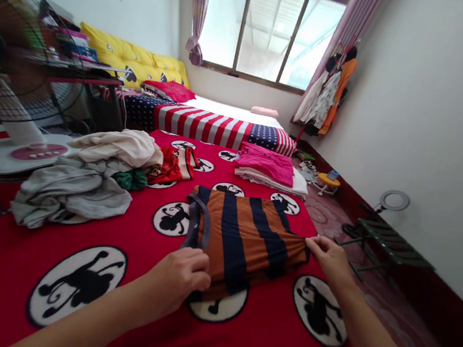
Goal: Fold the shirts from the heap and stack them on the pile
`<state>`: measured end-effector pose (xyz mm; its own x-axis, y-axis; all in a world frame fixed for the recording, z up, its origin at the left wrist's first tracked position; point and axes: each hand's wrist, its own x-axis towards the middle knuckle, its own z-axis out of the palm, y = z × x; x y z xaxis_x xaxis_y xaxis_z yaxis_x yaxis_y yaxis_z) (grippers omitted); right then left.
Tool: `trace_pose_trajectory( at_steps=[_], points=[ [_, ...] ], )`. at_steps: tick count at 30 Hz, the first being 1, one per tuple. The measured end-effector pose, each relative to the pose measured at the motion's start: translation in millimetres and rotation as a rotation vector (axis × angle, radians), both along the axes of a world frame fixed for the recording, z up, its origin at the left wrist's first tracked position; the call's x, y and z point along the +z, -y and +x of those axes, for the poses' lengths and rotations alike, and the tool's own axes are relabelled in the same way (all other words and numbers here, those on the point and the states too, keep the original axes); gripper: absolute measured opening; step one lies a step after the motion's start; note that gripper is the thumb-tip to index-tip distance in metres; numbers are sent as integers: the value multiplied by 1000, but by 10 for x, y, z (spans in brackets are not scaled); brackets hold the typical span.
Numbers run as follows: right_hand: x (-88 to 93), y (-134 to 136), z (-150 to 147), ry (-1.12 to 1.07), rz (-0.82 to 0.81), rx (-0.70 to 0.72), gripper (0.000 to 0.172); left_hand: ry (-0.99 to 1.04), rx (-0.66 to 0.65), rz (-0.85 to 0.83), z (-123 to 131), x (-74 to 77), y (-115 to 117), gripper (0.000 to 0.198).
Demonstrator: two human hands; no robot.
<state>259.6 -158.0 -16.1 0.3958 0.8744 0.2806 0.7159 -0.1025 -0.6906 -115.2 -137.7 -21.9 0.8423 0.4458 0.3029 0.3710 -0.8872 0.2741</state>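
Note:
A brown and navy striped shirt (257,239) lies partly folded on a red blanket (134,297) printed with black monkey figures in white circles. Its dark grey collar (203,221) faces left. My left hand (184,275) pinches the near edge of the shirt just below the collar. At the right end, my right hand (327,254) is closed on the shirt's edge and pulls a corner of the cloth taut. Both hands sit low, close to the blanket.
Crumpled grey and white clothes (80,188) lie at left, beside red clothing (173,166) and a dark green cloth (130,179). A folded stack with a pink garment (264,163) stands behind the shirt. A fan (26,141) is at far left, a green folding stool (393,243) at right.

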Motion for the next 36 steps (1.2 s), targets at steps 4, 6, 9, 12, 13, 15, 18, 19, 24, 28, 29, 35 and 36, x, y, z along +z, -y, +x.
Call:
trace_pose_trajectory(
  at_steps=[4,6,9,12,13,15,18,19,24,28,29,35,36],
  points=[
    [-96,11,70,177,-181,39,29,-54,-60,64,-85,-52,-15,16],
    [-75,-14,70,300,-310,46,23,-108,-58,59,-73,-93,-15,15],
    [52,-107,37,397,-382,11,25,-149,23,30,-10,-96,-6,16],
    [128,-233,-17,376,-385,-3,40,-143,112,-6,90,-37,1,18],
    [121,-277,-35,350,-373,0,41,-149,126,-19,133,-13,0,20],
    [65,-365,-61,286,-318,5,37,-177,130,-31,230,33,-11,21],
    [-50,-476,-56,147,-198,53,29,-236,107,-12,380,82,-38,22],
    [-83,-501,-39,91,-160,58,28,-272,91,-9,420,93,-46,22],
    [-166,-539,82,107,-108,-22,26,-454,-29,8,501,145,-68,9],
    [-77,-672,114,293,-250,-14,25,-433,-47,39,598,286,-91,17],
    [-38,-746,115,308,-246,-42,27,-382,-36,45,661,326,-101,22],
    [44,-1309,138,351,-216,-133,35,7,-85,-50,1226,208,-201,44],
    [29,-1387,143,364,-221,-130,35,40,-110,-60,1295,127,-212,54]
  ],
)
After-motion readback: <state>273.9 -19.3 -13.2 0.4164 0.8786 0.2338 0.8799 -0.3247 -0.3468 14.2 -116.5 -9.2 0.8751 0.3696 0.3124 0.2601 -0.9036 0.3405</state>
